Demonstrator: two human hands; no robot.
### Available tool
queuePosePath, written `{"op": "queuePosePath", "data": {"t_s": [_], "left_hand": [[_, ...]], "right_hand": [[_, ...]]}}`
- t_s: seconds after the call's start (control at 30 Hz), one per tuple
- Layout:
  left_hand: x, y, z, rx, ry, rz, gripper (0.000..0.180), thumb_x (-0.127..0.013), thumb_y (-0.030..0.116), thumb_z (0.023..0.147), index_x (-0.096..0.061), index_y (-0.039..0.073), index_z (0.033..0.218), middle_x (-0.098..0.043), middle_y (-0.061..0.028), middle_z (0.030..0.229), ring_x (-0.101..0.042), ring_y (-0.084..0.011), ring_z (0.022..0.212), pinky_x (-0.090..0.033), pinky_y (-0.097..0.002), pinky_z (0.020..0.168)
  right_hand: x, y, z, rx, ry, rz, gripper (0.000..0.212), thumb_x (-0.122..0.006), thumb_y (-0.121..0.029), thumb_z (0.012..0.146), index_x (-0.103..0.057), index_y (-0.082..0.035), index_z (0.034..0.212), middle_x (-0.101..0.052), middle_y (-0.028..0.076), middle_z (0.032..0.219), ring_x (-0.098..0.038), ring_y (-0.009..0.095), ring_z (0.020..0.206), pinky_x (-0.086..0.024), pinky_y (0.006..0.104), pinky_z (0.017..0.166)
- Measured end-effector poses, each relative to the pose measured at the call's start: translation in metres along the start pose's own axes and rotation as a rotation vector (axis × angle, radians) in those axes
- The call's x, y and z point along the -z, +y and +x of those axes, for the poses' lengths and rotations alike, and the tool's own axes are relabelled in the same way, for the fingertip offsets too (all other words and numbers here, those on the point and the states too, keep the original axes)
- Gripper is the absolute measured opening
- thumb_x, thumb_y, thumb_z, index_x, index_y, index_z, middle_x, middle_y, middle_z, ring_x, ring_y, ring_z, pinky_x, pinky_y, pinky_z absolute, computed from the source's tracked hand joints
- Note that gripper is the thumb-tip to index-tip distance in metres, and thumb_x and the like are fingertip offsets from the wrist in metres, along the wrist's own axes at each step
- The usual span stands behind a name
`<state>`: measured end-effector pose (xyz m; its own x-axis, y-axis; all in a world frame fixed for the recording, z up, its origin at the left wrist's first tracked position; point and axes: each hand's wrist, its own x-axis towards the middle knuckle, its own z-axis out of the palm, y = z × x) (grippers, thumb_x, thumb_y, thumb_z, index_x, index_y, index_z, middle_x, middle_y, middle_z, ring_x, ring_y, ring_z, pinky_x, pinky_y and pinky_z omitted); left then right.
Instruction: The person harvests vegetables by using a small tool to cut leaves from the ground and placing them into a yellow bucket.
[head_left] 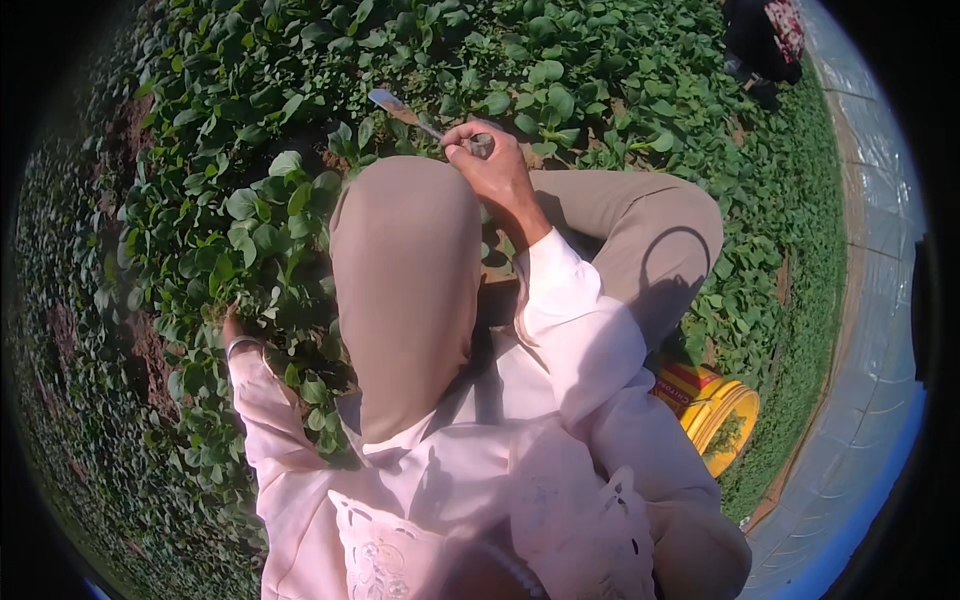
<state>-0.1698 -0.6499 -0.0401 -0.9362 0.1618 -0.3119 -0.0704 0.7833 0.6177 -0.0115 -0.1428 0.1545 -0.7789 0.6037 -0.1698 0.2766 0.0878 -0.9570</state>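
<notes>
My right hand (495, 172) is closed round the handle of a small hand trowel (393, 106), above the greens just beyond my knees. Its narrow, flat blade points to the upper left, and the butt of the handle shows beside my thumb. My left hand (233, 326) reaches down among leafy green plants (265, 225) to the left of my raised knee. Small, pale-leaved sprigs (262, 302) are beside it. Leaves and shadow hide most of its fingers, so whether it grips any stems does not show. A bracelet circles that wrist.
Dense greens spread all around, with bare brown soil (150, 365) showing at the left. A yellow bucket (716, 420) lies tipped at my right, some greenery inside. Clear plastic sheeting (868, 250) runs along the right edge. Part of another person (762, 38) shows at the upper right.
</notes>
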Motion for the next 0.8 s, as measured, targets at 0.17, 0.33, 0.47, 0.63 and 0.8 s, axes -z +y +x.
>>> {"op": "queuePosePath", "data": {"t_s": [0.17,0.33,0.47,0.63,0.8], "left_hand": [[-0.016,0.063,0.105,-0.161,-0.192,0.154,0.033,-0.063,0.031,0.084,-0.067,0.007,0.106,-0.068,-0.0161,0.101,-0.064,-0.0302,0.094,-0.050,-0.0370,0.081],[-0.026,0.151,0.190,-0.336,-0.368,0.339,0.034,-0.064,0.032,0.083,-0.068,0.007,0.106,-0.068,-0.0156,0.100,-0.065,-0.0294,0.093,-0.050,-0.0369,0.080],[-0.037,0.239,0.192,-0.522,-0.225,0.855,0.031,-0.056,0.031,0.087,-0.067,0.007,0.104,-0.067,-0.0154,0.098,-0.064,-0.0301,0.093,-0.050,-0.0404,0.083],[0.000,0.363,0.144,-0.553,-0.088,1.142,0.033,-0.059,0.036,0.085,-0.067,0.017,0.111,-0.063,-0.0151,0.118,-0.060,-0.0350,0.108,-0.049,-0.0456,0.089],[-0.046,0.475,0.064,-0.696,0.019,0.992,0.027,-0.061,0.027,0.083,-0.062,0.018,0.109,-0.060,-0.0168,0.116,-0.063,-0.0368,0.097,-0.051,-0.0460,0.082]], "right_hand": [[0.051,-0.030,-0.063,-0.068,0.237,0.203,0.006,-0.063,-0.009,0.083,-0.066,-0.005,0.087,-0.052,-0.006,0.065,-0.043,0.003,0.055,-0.035,0.0221,0.050],[0.084,-0.056,-0.119,0.163,0.368,0.365,0.005,-0.060,-0.007,0.087,-0.063,-0.007,0.091,-0.051,-0.006,0.066,-0.042,0.001,0.049,-0.033,0.0197,0.043],[0.115,-0.104,-0.153,0.257,0.380,0.666,0.004,-0.059,-0.007,0.090,-0.062,-0.006,0.092,-0.044,-0.009,0.058,-0.038,0.000,0.047,-0.029,0.0199,0.041],[0.163,-0.127,-0.192,0.395,0.504,0.702,0.010,-0.057,-0.010,0.093,-0.056,-0.004,0.100,-0.041,-0.007,0.052,-0.032,0.002,0.040,-0.028,0.0202,0.039],[0.212,-0.077,-0.231,0.287,0.750,0.694,0.005,-0.059,-0.008,0.091,-0.060,-0.005,0.095,-0.044,-0.007,0.055,-0.037,0.002,0.040,-0.028,0.0198,0.036]]}}
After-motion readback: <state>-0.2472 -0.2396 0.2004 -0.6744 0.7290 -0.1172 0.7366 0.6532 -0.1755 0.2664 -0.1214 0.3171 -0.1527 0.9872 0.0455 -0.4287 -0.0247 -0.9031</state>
